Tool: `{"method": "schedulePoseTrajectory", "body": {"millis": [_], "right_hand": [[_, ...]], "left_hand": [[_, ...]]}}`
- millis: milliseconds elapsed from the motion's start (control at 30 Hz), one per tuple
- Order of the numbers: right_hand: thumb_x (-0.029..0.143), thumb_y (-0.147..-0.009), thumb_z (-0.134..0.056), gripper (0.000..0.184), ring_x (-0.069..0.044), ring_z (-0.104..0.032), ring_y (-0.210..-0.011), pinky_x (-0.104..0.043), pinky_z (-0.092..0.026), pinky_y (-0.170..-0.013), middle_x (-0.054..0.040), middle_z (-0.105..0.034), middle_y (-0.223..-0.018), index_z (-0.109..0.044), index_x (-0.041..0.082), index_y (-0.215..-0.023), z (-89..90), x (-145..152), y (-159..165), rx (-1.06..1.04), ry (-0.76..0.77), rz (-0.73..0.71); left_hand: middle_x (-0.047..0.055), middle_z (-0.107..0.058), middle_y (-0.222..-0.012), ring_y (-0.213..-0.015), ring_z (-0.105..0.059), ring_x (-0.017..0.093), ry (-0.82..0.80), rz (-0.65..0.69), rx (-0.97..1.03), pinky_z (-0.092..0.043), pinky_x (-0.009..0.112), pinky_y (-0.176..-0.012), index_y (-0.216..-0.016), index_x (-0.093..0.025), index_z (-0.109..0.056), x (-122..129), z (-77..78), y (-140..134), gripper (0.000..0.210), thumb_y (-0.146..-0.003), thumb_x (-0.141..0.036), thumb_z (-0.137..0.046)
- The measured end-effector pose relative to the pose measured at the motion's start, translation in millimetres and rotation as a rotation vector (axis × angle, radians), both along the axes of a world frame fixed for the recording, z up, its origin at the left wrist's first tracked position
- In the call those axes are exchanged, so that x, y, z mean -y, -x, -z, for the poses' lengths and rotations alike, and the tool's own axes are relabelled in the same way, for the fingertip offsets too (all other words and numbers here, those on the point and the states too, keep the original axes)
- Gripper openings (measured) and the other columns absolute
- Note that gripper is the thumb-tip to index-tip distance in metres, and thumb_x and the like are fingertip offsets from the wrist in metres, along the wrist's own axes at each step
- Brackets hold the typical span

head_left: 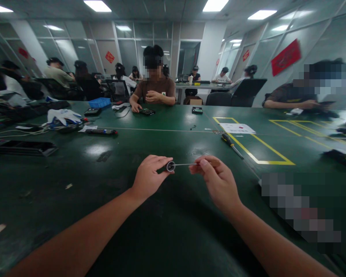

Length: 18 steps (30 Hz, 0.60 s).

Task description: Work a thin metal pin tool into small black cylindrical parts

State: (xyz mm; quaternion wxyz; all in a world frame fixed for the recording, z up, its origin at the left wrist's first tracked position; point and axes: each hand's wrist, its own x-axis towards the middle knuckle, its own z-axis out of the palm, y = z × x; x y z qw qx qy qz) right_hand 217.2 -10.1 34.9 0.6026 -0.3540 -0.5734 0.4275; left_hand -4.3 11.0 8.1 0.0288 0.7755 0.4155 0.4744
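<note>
Above the green table, my left hand (pixel 151 175) pinches a small round metal-rimmed part (pixel 170 166) between thumb and fingers, with its dark inside facing me. My right hand (pixel 216 177) is closed on a thin metal rod (pixel 185 165), like a slim screwdriver or pick; its grip end is hidden by my fingers. The rod's far end meets the round part's opening, though I cannot tell how deep it reaches. A yellow-and-black screwdriver (pixel 232 145) lies on the table beyond my right hand.
The green table (pixel 118 215) holds a black pen-like tool (pixel 101 132), white-and-blue gloves (pixel 64 117), a blue basket (pixel 99 102) and a printed sheet (pixel 238 128). A blurred-out object (pixel 298 211) lies at right. Across the table a person (pixel 154 88) handles a dark device (pixel 147 111).
</note>
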Motion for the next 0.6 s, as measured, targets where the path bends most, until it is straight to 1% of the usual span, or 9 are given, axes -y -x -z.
{"method": "schedulePoseTrajectory", "body": {"millis": [67,133,300,467,533,600], "right_hand": [[0.041,-0.095,-0.068,0.019,-0.018,-0.076,-0.082,-0.031,-0.061,-0.079,-0.0035,-0.078,-0.086,-0.072,0.023,-0.099,0.2,4.4,0.7,0.137,-0.034,0.010],[0.041,-0.097,-0.065,0.020,-0.019,-0.077,-0.084,-0.033,-0.062,-0.079,-0.0046,-0.079,-0.087,-0.071,0.023,-0.102,1.1,7.9,1.7,0.222,-0.068,0.023],[0.037,-0.099,-0.061,0.017,-0.022,-0.078,-0.087,-0.032,-0.061,-0.074,-0.0052,-0.080,-0.090,-0.069,0.024,-0.106,3.9,11.1,1.7,0.368,-0.133,0.049],[0.032,-0.098,-0.060,0.016,-0.023,-0.077,-0.087,-0.036,-0.059,-0.080,-0.0067,-0.080,-0.097,-0.072,0.024,-0.107,2.9,16.1,2.9,0.524,-0.189,0.029],[0.032,-0.098,-0.061,0.016,-0.023,-0.077,-0.089,-0.037,-0.059,-0.082,-0.0068,-0.080,-0.098,-0.073,0.024,-0.106,2.2,15.9,4.4,0.523,-0.169,0.028],[0.035,-0.097,-0.063,0.017,-0.023,-0.076,-0.089,-0.037,-0.060,-0.082,-0.0063,-0.080,-0.094,-0.072,0.024,-0.105,2.5,11.7,5.1,0.405,-0.092,-0.002]], "left_hand": [[0.003,-0.078,-0.111,-0.102,-0.068,0.023,0.002,0.001,-0.004,-0.055,0.041,-0.091,-0.117,-0.025,-0.075,0.2,0.3,-0.2,0.038,-0.080,-0.023,-0.084],[0.003,-0.078,-0.112,-0.102,-0.068,0.023,0.002,0.003,-0.004,-0.056,0.042,-0.091,-0.117,-0.025,-0.074,0.2,0.8,-0.3,0.037,-0.081,-0.023,-0.083],[0.003,-0.078,-0.111,-0.102,-0.069,0.023,0.003,0.012,0.006,-0.056,0.042,-0.091,-0.117,-0.026,-0.075,-0.4,1.8,-0.3,0.037,-0.081,-0.023,-0.083],[0.004,-0.078,-0.110,-0.102,-0.070,0.023,0.016,0.006,0.008,-0.056,0.041,-0.092,-0.113,-0.023,-0.075,-1.8,3.1,-0.4,0.034,-0.080,-0.020,-0.083],[0.004,-0.078,-0.110,-0.102,-0.070,0.023,0.017,0.009,0.013,-0.057,0.041,-0.092,-0.113,-0.023,-0.075,-2.3,3.5,-0.3,0.035,-0.079,-0.018,-0.084],[0.004,-0.078,-0.110,-0.102,-0.070,0.023,0.014,0.007,0.009,-0.057,0.040,-0.092,-0.113,-0.023,-0.075,-2.5,3.4,-0.1,0.035,-0.079,-0.017,-0.083]]}}
